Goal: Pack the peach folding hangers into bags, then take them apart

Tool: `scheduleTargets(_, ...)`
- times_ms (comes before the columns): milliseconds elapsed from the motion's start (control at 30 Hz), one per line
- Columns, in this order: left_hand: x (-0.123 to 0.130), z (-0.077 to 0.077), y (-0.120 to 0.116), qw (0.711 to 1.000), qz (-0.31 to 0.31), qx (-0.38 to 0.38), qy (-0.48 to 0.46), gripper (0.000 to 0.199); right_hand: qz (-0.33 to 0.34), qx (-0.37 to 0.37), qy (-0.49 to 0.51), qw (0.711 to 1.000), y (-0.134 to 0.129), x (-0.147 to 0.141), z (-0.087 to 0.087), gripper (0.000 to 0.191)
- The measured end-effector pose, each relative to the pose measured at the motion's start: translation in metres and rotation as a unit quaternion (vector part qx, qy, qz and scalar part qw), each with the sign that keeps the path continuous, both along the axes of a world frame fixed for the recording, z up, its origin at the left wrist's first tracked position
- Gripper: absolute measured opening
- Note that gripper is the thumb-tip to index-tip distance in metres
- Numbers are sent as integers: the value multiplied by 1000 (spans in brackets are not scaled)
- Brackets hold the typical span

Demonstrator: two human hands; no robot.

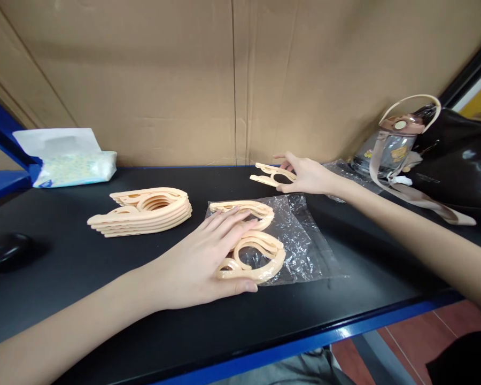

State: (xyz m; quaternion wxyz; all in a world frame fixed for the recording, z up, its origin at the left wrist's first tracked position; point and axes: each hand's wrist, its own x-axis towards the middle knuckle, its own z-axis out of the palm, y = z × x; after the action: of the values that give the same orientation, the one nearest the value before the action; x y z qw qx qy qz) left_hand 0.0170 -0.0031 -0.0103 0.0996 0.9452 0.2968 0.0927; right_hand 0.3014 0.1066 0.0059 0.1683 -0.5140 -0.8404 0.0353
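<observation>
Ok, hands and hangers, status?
Left hand over hangers; in or on bag, unclear. Right hand gripping another hanger. Bottle off right, apart from both hands.

fairly even, mod. bright indoor lt; glare on clear wrap [304, 246], blue desk edge [340, 332] & blk bag [460, 155]; wide-angle stretch nr edges; mouse [6, 248] a bit soft.

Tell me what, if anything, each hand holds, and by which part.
The right hand grips a peach plastic piece by its rounded end. The left hand rests over similar pieces; whether it grips them is unclear.
</observation>
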Motion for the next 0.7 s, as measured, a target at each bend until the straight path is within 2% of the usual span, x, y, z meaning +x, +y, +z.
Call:
scheduleTargets(233,-2,2,4,999,32,-11,-5,77,-2,-11,68,998,-37,41,18,83)
scheduleTargets(400,-3,2,4,999,42,-21,7,80,-23,-109,24,993,-59,62,41,79)
scheduleTargets(533,-4,-1,5,999,47,-8,23,82,-18,-152,-39,987,-77,61,49,82)
scheduleTargets(700,-5,-4,6,999,44,0,28,85,17,-106,-116,987,-95,44,43,89)
